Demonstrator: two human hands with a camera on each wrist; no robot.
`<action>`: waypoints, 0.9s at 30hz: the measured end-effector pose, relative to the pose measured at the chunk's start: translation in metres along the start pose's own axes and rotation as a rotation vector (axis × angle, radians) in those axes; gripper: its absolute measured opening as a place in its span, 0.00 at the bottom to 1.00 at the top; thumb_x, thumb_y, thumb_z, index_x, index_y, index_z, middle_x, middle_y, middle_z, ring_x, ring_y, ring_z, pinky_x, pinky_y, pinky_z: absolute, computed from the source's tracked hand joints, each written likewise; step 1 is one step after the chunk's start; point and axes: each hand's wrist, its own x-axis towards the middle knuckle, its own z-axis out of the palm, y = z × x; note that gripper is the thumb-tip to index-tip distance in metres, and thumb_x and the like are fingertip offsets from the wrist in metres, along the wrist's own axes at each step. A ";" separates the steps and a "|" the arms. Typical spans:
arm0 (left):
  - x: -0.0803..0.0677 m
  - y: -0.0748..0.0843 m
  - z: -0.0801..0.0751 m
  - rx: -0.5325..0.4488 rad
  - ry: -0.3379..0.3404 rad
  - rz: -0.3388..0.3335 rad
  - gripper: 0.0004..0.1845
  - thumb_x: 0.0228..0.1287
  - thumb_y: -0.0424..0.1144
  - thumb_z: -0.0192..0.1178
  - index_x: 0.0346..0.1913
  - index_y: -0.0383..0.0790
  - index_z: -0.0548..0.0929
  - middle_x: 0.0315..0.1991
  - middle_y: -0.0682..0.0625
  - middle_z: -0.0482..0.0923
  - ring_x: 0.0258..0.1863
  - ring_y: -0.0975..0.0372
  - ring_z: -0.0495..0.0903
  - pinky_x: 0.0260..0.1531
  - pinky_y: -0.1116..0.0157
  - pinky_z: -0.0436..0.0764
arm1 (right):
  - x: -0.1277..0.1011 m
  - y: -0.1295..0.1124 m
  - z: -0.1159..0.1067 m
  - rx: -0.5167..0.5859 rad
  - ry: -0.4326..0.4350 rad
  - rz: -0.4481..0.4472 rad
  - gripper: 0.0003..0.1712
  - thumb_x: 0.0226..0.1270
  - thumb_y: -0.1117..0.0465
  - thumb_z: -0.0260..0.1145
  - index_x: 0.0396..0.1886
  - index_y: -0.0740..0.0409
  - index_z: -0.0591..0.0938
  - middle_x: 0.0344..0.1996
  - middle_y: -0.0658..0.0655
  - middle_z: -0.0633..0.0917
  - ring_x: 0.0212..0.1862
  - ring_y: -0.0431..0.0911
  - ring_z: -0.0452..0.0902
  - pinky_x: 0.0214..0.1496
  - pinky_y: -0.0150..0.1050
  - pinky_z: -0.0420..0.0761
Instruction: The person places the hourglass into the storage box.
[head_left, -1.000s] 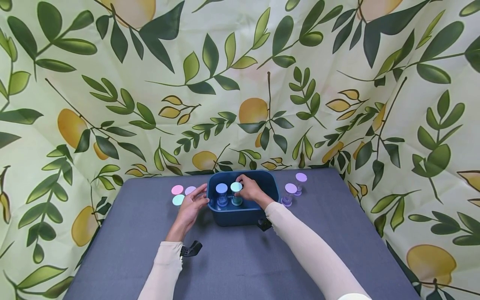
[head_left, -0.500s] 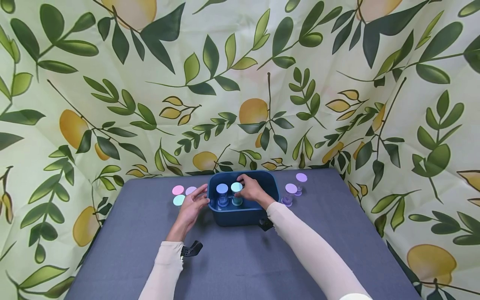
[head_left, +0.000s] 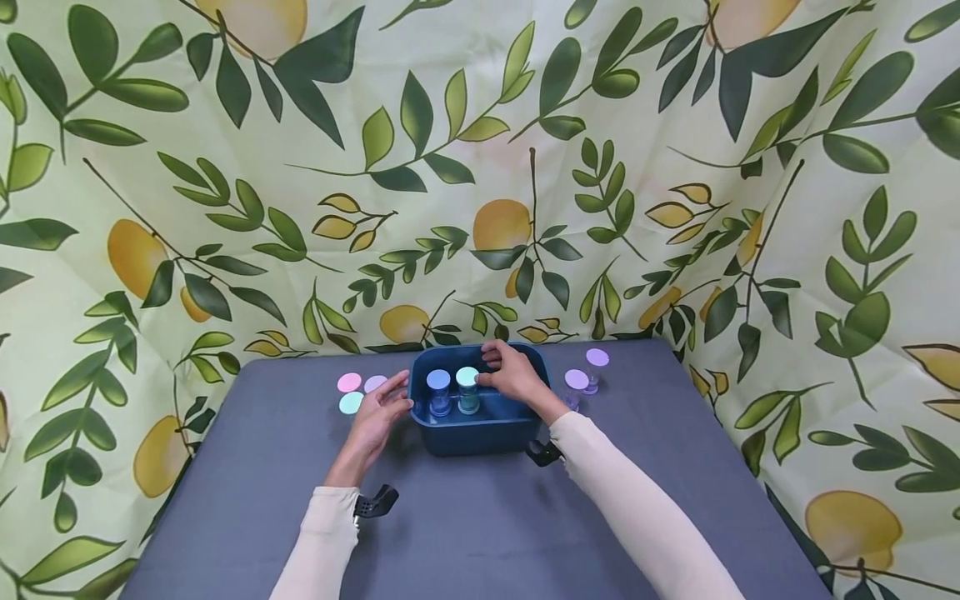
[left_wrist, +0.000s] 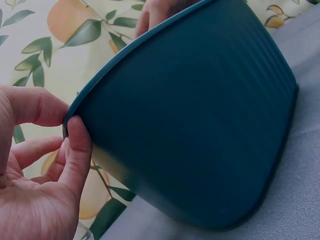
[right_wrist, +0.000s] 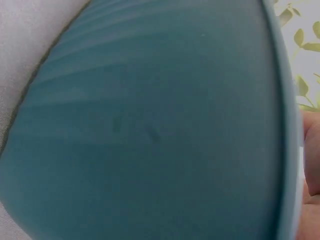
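A dark blue plastic bin (head_left: 480, 437) stands towards the back of the grey table. Inside its left half, a blue-capped sand timer (head_left: 438, 382) and a mint-capped sand timer (head_left: 467, 378) stand upright side by side. My left hand (head_left: 375, 419) pinches the bin's left rim between thumb and fingers, plain in the left wrist view. Over the bin, my right hand (head_left: 515, 377) has its fingers spread and holds nothing, its thumb beside the mint cap. The right wrist view is mostly filled by the bin's outer wall (right_wrist: 150, 125), with part of the hand behind the rim.
Two purple-capped timers, one nearer (head_left: 577, 380) and one farther (head_left: 597, 358), stand right of the bin. To its left are a pink cap (head_left: 349, 382), a mint cap (head_left: 352, 403) and a purple cap (head_left: 375, 383). A leaf-and-fruit-patterned cloth (head_left: 450, 192) hangs behind the table.
My right hand has let go of the mint-capped timer and shifted a little to the right, fingers spreading. The timer stays in the bin. My left hand keeps its place at the rim.
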 end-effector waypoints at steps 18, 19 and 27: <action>-0.001 -0.001 0.000 -0.001 0.001 0.003 0.31 0.63 0.23 0.54 0.71 0.35 0.67 0.66 0.38 0.65 0.60 0.54 0.73 0.43 0.76 0.79 | -0.035 0.005 -0.048 0.201 0.132 -0.126 0.28 0.62 0.61 0.70 0.61 0.58 0.74 0.60 0.64 0.79 0.63 0.56 0.76 0.62 0.47 0.78; -0.001 -0.001 -0.001 0.002 0.000 0.004 0.31 0.63 0.23 0.54 0.71 0.35 0.67 0.66 0.38 0.65 0.60 0.54 0.72 0.44 0.76 0.79 | -0.037 0.007 -0.050 0.212 0.136 -0.131 0.28 0.62 0.62 0.70 0.61 0.59 0.74 0.60 0.64 0.79 0.63 0.56 0.76 0.62 0.47 0.78; 0.000 0.000 -0.001 0.013 0.005 -0.006 0.32 0.63 0.23 0.54 0.71 0.36 0.67 0.66 0.39 0.65 0.63 0.50 0.69 0.44 0.76 0.79 | -0.050 0.012 -0.069 0.263 0.169 -0.119 0.27 0.64 0.62 0.69 0.61 0.59 0.74 0.60 0.62 0.79 0.64 0.53 0.74 0.63 0.47 0.77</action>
